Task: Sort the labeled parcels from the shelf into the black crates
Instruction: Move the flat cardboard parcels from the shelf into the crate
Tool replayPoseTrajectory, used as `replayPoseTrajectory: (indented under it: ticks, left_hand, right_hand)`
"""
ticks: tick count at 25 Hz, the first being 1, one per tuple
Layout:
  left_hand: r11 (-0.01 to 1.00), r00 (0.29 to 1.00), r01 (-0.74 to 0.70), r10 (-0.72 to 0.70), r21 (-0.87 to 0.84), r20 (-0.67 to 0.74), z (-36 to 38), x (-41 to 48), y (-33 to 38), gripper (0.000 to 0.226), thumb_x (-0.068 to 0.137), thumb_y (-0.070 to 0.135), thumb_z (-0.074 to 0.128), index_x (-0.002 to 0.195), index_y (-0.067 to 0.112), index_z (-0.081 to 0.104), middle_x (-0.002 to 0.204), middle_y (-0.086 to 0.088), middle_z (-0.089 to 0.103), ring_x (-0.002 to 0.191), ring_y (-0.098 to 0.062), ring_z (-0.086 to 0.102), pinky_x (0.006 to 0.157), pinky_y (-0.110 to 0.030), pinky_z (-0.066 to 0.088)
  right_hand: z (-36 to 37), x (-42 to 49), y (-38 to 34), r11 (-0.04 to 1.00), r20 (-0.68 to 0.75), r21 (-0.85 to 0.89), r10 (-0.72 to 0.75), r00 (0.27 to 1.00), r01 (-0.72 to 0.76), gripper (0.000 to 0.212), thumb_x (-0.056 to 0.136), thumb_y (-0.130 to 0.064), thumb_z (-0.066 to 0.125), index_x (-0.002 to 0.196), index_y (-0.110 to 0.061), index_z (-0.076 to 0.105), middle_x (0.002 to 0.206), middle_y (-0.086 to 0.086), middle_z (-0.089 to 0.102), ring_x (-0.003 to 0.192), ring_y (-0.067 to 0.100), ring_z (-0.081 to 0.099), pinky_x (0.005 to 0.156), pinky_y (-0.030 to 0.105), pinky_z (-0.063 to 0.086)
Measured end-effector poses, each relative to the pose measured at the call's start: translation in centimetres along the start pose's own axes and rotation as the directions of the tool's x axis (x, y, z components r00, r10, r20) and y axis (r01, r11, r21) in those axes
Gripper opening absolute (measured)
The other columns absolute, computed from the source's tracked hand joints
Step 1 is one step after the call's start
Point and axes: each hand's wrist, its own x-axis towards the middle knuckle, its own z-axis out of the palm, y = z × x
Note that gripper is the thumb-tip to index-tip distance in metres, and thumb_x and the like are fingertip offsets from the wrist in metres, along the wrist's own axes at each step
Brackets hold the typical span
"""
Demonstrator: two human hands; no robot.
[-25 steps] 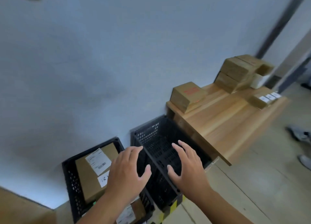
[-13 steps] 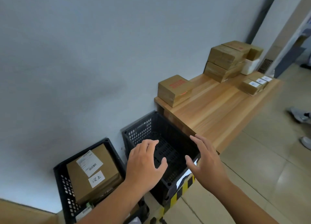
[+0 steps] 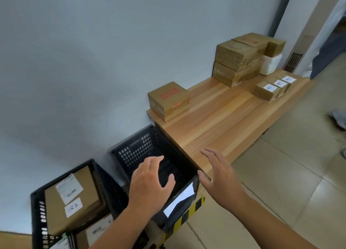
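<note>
Two black crates stand on the floor by the wall. The right crate (image 3: 131, 151) holds nothing that I can see and carries a white paper tag on its near side. The left crate (image 3: 37, 207) holds brown labeled parcels (image 3: 74, 202). My left hand (image 3: 149, 183) hovers above the right crate, fingers relaxed, holding nothing. My right hand (image 3: 219, 175) is open over the near corner of the low wooden shelf (image 3: 215, 121). On the shelf sit a brown box with red print (image 3: 168, 99), a stack of brown boxes (image 3: 237, 59) and three small white-labeled parcels (image 3: 273, 87).
A white container (image 3: 269, 64) stands behind the stack at the shelf's far end. Yellow-black hazard tape (image 3: 187, 213) marks the floor under the right crate. Tiled floor spreads to the right, with a person's shoe (image 3: 338, 117) at the right edge. The grey wall runs behind everything.
Both hands have lifted out of the right crate and drifted right, the right hand now over the shelf corner. My view has swung right and nearer the shelf.
</note>
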Motion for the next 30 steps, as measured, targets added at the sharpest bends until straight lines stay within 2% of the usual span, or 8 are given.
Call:
replayPoseTrajectory:
  ticks: [7,11,15,18,23,27,30]
  left_hand:
    - [0.999,0.999,0.033,-0.033,-0.007,0.016,4.0,4.8,3.1,0.057,0.09,0.057,0.06,0.141,0.034,0.045,0.135,0.019,0.047,0.113,0.008,0.035,0.105,-0.021,0.031]
    - [0.998,0.999,0.05,-0.05,-0.044,-0.002,5.7,9.1,3.3,0.059,0.091,0.058,0.058,0.143,0.035,0.042,0.138,0.02,0.044,0.114,0.009,0.034,0.11,-0.026,0.035]
    - [0.991,0.996,0.085,-0.089,-0.103,-0.029,7.3,14.5,2.8,0.062,0.091,0.057,0.057,0.145,0.033,0.041,0.139,0.019,0.043,0.121,0.003,0.041,0.113,-0.028,0.036]
    - [0.985,0.99,0.126,-0.132,-0.121,-0.042,8.4,18.0,2.2,0.062,0.091,0.057,0.057,0.146,0.033,0.04,0.138,0.018,0.043,0.123,0.001,0.042,0.111,-0.026,0.032]
    - [0.98,0.982,0.184,-0.186,-0.077,-0.022,9.3,22.2,0.2,0.064,0.092,0.059,0.053,0.148,0.031,0.041,0.14,0.016,0.042,0.125,-0.002,0.043,0.113,-0.027,0.034]
    - [0.969,0.97,0.239,-0.241,-0.064,-0.033,9.7,24.6,-0.9,0.064,0.092,0.06,0.052,0.148,0.031,0.041,0.139,0.017,0.043,0.124,-0.002,0.043,0.112,-0.026,0.034]
    - [0.955,0.955,0.293,-0.294,-0.044,-0.024,10.5,26.4,-1.4,0.063,0.092,0.06,0.052,0.148,0.032,0.041,0.137,0.018,0.043,0.124,-0.002,0.043,0.111,-0.026,0.033]
  right_hand:
    - [-1.6,4.0,5.0,1.0,0.016,-0.028,-0.013,1.0,0.013,0.061,0.095,-0.031,0.068,0.151,-0.022,0.045,0.151,-0.01,0.043,0.139,0.005,0.041,0.113,0.02,0.029]
    - [-1.8,8.2,7.0,0.999,0.044,-0.03,-0.04,0.998,0.042,0.061,0.095,-0.033,0.067,0.151,-0.026,0.043,0.148,-0.014,0.041,0.128,-0.005,0.038,0.109,0.021,0.034]
    - [-1.2,14.5,8.8,0.995,0.095,-0.075,-0.063,0.993,0.07,0.062,0.095,-0.036,0.065,0.152,-0.029,0.041,0.149,-0.018,0.039,0.128,-0.001,0.046,0.103,0.016,0.036]
    - [-0.2,19.2,9.7,0.994,0.143,-0.07,-0.068,0.987,0.079,0.062,0.096,-0.036,0.065,0.152,-0.03,0.04,0.151,-0.018,0.037,0.135,0.0,0.041,0.108,0.019,0.039]
    - [1.5,24.9,10.1,0.99,0.19,-0.073,-0.105,0.976,0.12,0.063,0.094,-0.033,0.067,0.152,-0.026,0.043,0.149,-0.015,0.043,0.134,0.002,0.044,0.108,0.018,0.037]
    - [2.0,28.4,10.7,0.987,0.239,-0.056,-0.132,0.962,0.149,0.063,0.094,-0.032,0.067,0.152,-0.028,0.042,0.148,-0.018,0.041,0.132,0.002,0.046,0.105,0.022,0.044]
    - [2.3,31.2,11.5,0.987,0.272,-0.042,-0.138,0.952,0.155,0.063,0.094,-0.031,0.068,0.152,-0.03,0.042,0.148,-0.021,0.04,0.127,0.003,0.048,0.102,0.021,0.044]
